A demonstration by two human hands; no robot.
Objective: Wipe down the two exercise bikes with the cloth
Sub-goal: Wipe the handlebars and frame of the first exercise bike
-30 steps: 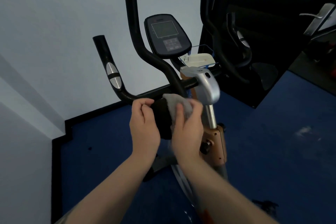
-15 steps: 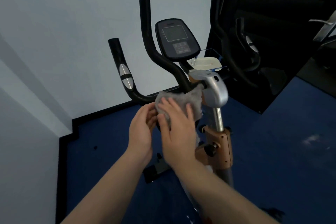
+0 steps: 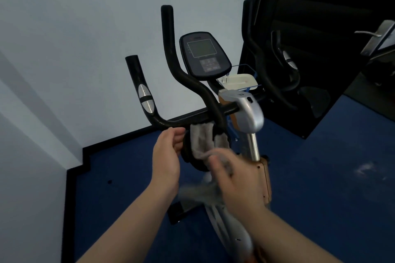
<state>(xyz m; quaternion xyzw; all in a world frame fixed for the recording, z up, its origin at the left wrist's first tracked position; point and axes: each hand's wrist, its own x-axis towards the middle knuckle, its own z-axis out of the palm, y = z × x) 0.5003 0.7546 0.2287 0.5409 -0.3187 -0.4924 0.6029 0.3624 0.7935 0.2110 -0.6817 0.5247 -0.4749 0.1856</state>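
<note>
An exercise bike with black handlebars (image 3: 171, 66), a dark console (image 3: 204, 55) and a silver stem cover (image 3: 249, 113) stands in front of me. A grey cloth (image 3: 202, 141) hangs over the black padded end of the handlebar, just under the crossbar. My right hand (image 3: 233, 179) grips the cloth's lower part and looks blurred. My left hand (image 3: 167, 153) curls around the left side of the same padded end. Only one bike is clearly in view.
A white wall runs along the left with a black skirting (image 3: 119, 136). The floor is blue carpet (image 3: 333, 177). A dark panel or doorway (image 3: 320, 28) stands behind the bike at the right, and a metal door handle (image 3: 369, 33) sits at the far right edge.
My right hand has drawn the cloth downward, from the crossbar beside the silver cover to the lower padded end. My left hand has stayed on the pad's left side.
</note>
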